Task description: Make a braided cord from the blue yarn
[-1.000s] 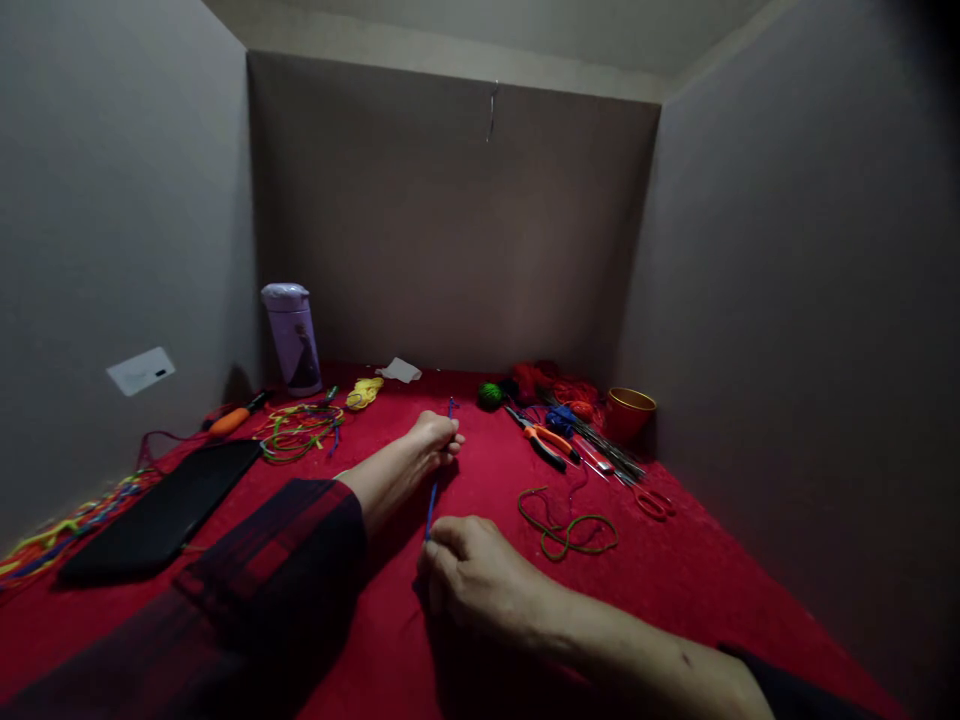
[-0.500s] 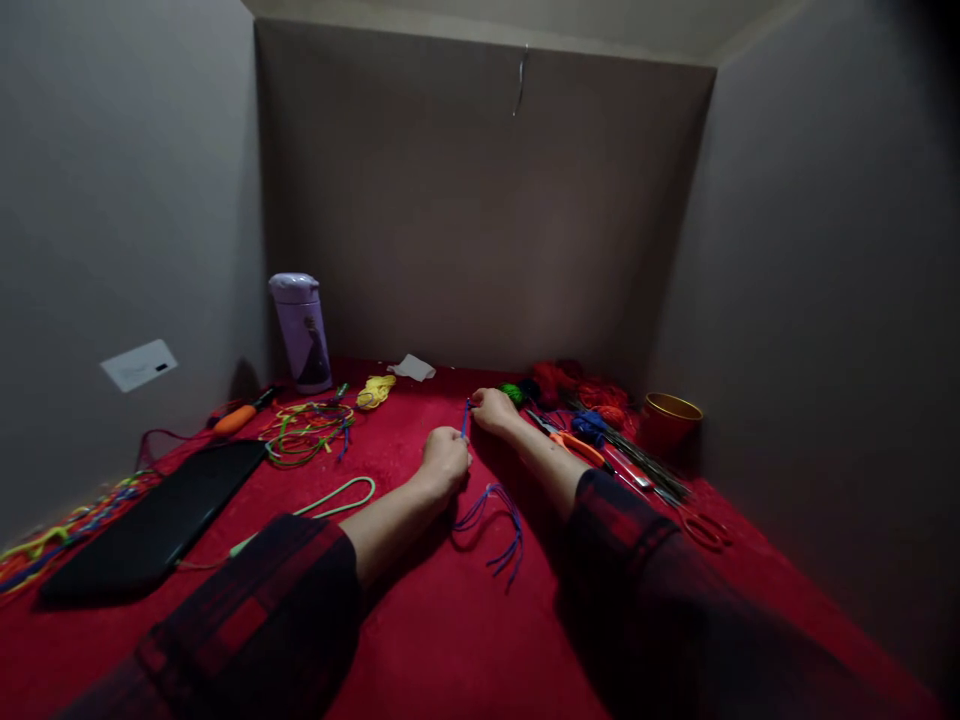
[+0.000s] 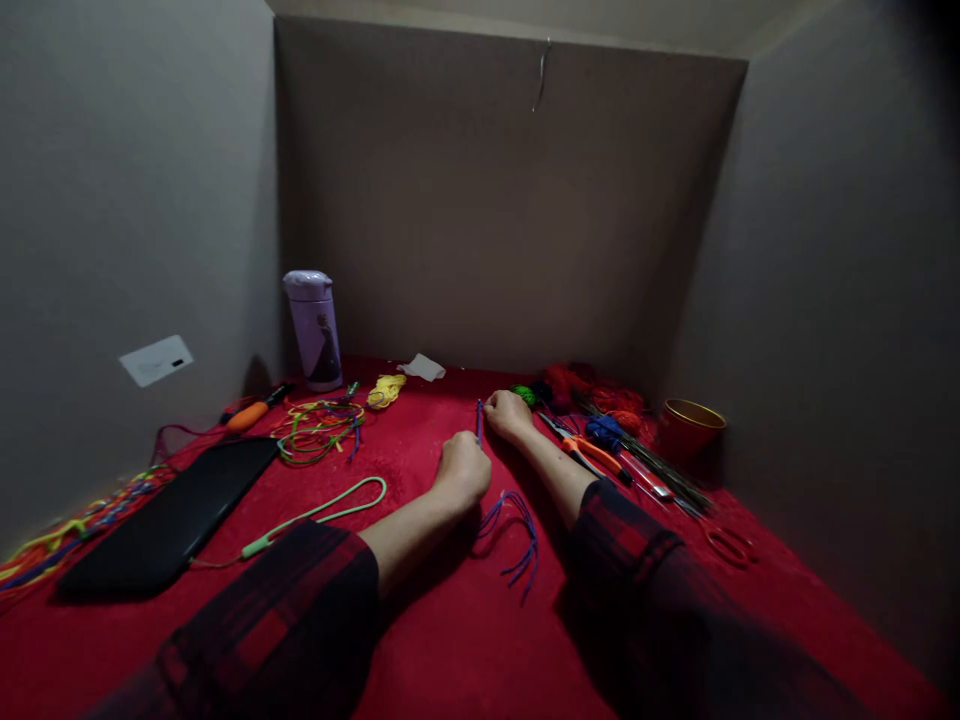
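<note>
A narrow blue and purple cord [image 3: 479, 424] runs away from me over the red cloth. My left hand [image 3: 463, 470] is closed in a fist around its nearer part. Loose strand ends [image 3: 529, 540] come out below that fist and curl on the cloth to its right. At the cord's far end is my right hand [image 3: 510, 414], its fingers bent together in a pinch. The fingertips are small and partly hidden, so the exact grip on the cord is hard to see. A green yarn ball [image 3: 524, 396] lies just beyond the right hand.
Orange-handled pliers [image 3: 592, 455], a blue yarn ball [image 3: 604, 432], red scissors [image 3: 729, 547] and a red cup [image 3: 690, 430] are on the right. Leftward lie a black tablet-like slab [image 3: 169, 520], a green cord loop [image 3: 330, 510], tangled cords [image 3: 319, 430], yellow yarn [image 3: 386, 391] and a purple bottle [image 3: 314, 335].
The whole view has shifted slightly, so everything sits farther right. My left fist has turned a little and lies slightly lower; both hands stay at the cord.
</note>
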### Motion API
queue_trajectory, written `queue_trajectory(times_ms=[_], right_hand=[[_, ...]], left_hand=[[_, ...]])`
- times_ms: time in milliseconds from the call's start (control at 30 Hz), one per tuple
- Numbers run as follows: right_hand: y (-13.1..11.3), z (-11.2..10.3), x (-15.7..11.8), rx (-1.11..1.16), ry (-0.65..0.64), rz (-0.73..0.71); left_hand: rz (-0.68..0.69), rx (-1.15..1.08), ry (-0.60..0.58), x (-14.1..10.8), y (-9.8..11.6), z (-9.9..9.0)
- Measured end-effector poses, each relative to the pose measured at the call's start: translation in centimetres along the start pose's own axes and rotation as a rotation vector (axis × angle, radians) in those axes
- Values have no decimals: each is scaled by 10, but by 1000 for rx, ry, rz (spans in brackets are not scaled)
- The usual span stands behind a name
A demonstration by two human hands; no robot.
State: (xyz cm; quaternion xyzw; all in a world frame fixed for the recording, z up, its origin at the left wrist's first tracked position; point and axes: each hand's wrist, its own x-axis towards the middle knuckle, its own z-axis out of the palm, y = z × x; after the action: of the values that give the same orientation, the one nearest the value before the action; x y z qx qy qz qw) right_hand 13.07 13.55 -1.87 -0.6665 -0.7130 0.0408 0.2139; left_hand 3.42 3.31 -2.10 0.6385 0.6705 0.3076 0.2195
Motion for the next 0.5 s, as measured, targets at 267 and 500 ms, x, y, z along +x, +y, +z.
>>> queue_trajectory(times_ms=[267,500], right_hand=[[-3,4,7,-10,24,47],[-3,3,9,34,20,62]], left_hand=[[-54,-19,-16,-2,6,-6],[-54,-46,21,-4,3,-8]])
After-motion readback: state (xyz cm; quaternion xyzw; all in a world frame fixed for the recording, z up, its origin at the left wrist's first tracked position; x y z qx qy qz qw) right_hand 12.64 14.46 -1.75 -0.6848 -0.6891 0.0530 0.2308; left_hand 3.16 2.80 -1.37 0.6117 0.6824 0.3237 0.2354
